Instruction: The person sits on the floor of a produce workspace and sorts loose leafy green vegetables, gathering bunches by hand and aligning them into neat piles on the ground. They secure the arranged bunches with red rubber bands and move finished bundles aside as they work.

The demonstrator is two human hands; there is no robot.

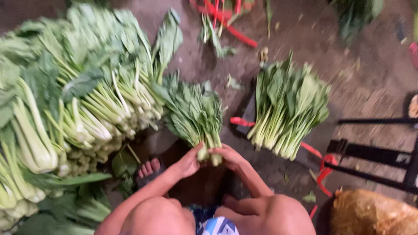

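Observation:
Both hands grip the stem end of a small bunch of leafy greens held just above the ground, leaves pointing away from me. My left hand wraps the stems from the left. My right hand closes on them from the right. My bare knees show at the bottom edge, and a sandalled foot rests left of the hands.
A large heap of pale-stemmed greens fills the left side. A separate fan of greens lies on a dark board to the right, over red straps. A black metal frame and an orange-brown sack stand at right.

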